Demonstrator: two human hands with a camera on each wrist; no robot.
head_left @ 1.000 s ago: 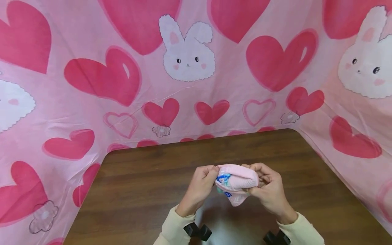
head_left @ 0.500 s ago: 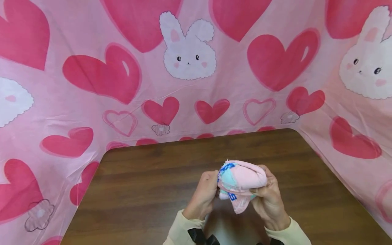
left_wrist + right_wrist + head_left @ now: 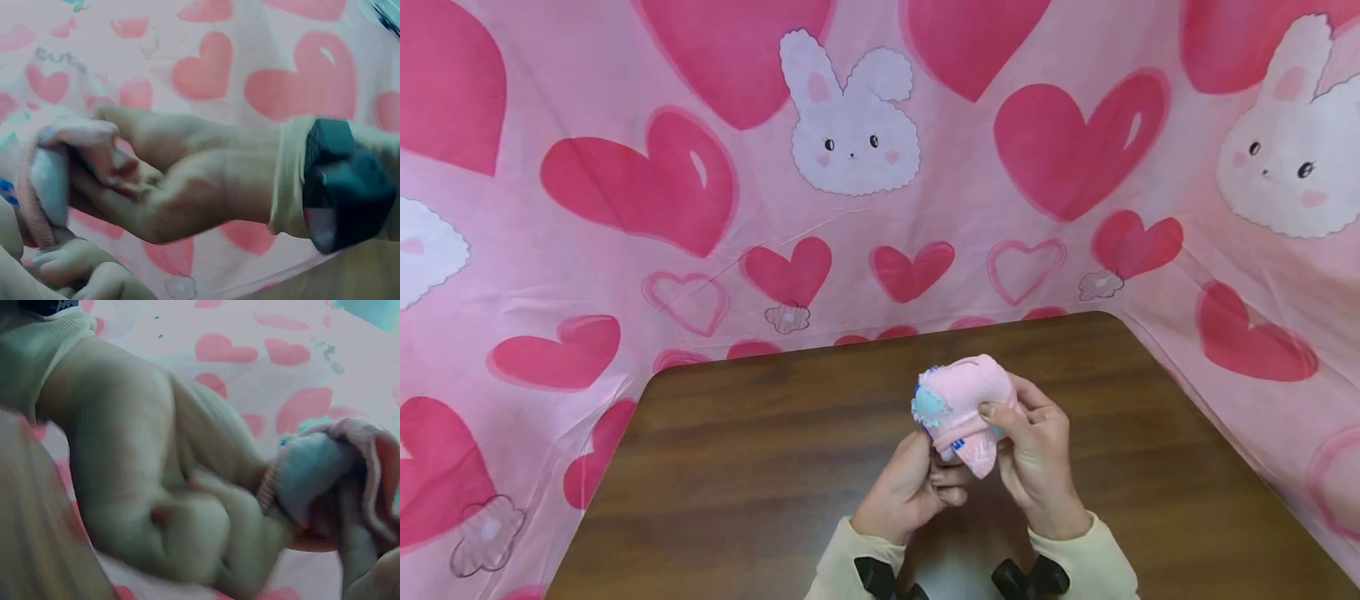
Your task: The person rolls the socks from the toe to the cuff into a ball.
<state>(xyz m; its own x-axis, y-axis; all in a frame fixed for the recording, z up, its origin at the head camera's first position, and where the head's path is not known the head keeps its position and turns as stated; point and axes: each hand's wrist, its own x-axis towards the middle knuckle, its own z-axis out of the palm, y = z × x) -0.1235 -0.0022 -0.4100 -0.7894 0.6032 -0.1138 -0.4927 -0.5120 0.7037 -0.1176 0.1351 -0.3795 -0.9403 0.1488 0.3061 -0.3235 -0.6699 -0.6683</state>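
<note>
A small pink bundle of fuzzy cloth (image 3: 966, 392), like a folded towel with teal and blue patches, is held above the table. My right hand (image 3: 1037, 446) grips its right side, thumb on the front face. In the left wrist view, fingers of the right hand (image 3: 175, 175) reach into an opening in the cloth (image 3: 53, 169). My left hand (image 3: 906, 492) pinches the lower left edge, its other fingers curled below. In the right wrist view the left hand (image 3: 181, 506) is blurred beside the cloth (image 3: 319, 469). A pointed corner hangs down between the hands.
Under the hands lies a dark brown wooden table (image 3: 737, 467) with rounded far corners. A pink curtain (image 3: 700, 200) printed with hearts and rabbits stands behind it and along its sides. Black devices (image 3: 1030, 577) are strapped to both wrists over cream sleeves.
The cloth bundle has been raised and turned so its pink face shows more. My left hand has slid to its lower edge; the right thumb has come onto the front.
</note>
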